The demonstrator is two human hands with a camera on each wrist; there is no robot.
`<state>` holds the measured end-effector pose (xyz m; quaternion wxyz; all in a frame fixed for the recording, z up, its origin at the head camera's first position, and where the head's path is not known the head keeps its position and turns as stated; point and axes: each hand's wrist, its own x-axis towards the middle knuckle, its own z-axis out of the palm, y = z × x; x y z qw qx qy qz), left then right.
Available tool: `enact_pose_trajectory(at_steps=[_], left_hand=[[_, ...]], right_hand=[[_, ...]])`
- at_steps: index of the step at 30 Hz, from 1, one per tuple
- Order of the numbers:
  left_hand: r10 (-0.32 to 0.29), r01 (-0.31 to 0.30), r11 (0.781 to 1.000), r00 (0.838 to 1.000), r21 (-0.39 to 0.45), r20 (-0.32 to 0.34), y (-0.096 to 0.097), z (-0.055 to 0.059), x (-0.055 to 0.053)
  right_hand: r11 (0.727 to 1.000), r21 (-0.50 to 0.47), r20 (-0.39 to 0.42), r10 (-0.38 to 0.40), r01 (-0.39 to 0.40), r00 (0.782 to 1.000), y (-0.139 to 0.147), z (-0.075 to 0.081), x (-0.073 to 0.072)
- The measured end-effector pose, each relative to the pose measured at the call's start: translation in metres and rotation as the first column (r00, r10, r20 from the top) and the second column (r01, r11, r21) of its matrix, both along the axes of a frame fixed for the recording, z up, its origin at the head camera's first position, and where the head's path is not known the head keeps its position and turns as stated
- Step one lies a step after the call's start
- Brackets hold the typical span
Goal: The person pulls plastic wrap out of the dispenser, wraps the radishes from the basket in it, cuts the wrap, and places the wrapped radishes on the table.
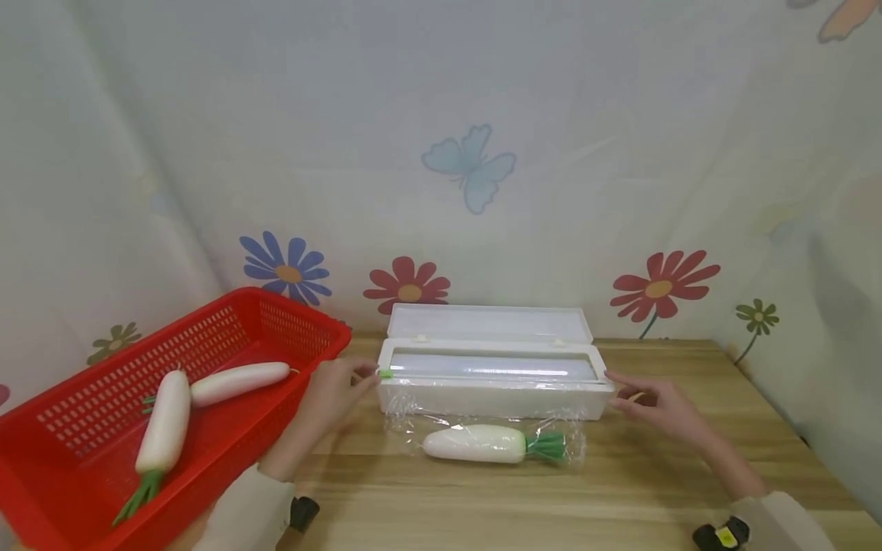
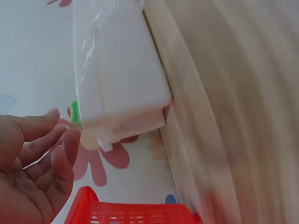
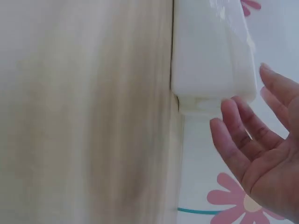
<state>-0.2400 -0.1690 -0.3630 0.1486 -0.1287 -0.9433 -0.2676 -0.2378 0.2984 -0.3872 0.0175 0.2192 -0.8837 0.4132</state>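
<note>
A white cling film dispenser stands on the table with its lid raised and a film roll inside. Clear film hangs over its front and lies across a white radish with green stems. Beside the dispenser's left end is my left hand, its fingers loosely bent near the green cutter slider, holding nothing. At the opposite end my right hand has its fingers spread and relaxed close to the corner; whether they touch it I cannot tell.
To the left, a red plastic basket holds two more white radishes, one overlapping the end of the other. Behind the wooden table hangs a cloth printed with flowers and butterflies.
</note>
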Motion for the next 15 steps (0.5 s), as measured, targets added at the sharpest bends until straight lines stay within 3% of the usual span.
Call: enact_pose_trajectory(at_steps=[4,9,15], left_hand=[[-0.013,0.004,0.997,0.994,0.076,0.113,-0.001,-0.001,0.012],[-0.130,0.062,0.964,0.958,0.260,0.255,0.000,-0.006,0.018],[-0.234,0.109,0.912,0.930,0.396,0.283,0.003,-0.021,0.019]], right_hand=[[1.000,-0.024,0.013,0.009,-0.009,1.000,-0.010,-0.004,0.016],[0.997,-0.054,0.089,0.054,-0.050,0.995,-0.027,-0.010,0.022],[0.975,-0.220,0.065,0.032,-0.017,0.997,-0.041,-0.020,0.024]])
